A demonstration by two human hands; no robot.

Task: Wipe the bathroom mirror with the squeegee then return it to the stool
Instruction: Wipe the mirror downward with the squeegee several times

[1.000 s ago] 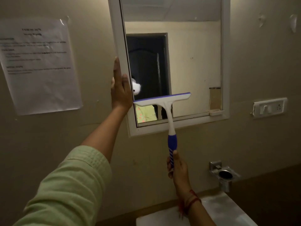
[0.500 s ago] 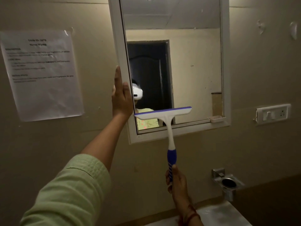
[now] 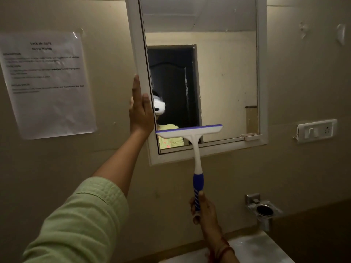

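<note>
A white-framed mirror (image 3: 263, 73) hangs on the beige wall. The squeegee (image 3: 190, 132) has a white head with a blue blade edge and a blue-and-white handle. Its blade lies across the lower left of the glass, a little above the bottom frame. My right hand (image 3: 204, 211) grips the bottom of the handle below the mirror. My left hand (image 3: 140, 111) rests flat against the mirror's left frame edge, fingers straight up, holding nothing. The stool is not in view.
A printed paper sheet (image 3: 47, 84) is taped to the wall at the left. A switch plate (image 3: 316, 130) sits right of the mirror. A metal holder (image 3: 263, 210) juts from the wall above a white basin (image 3: 266, 247) at the bottom.
The squeegee blade has slid down the glass toward the bottom frame, my right hand dropping with it. My left hand has stayed on the mirror's left frame.
</note>
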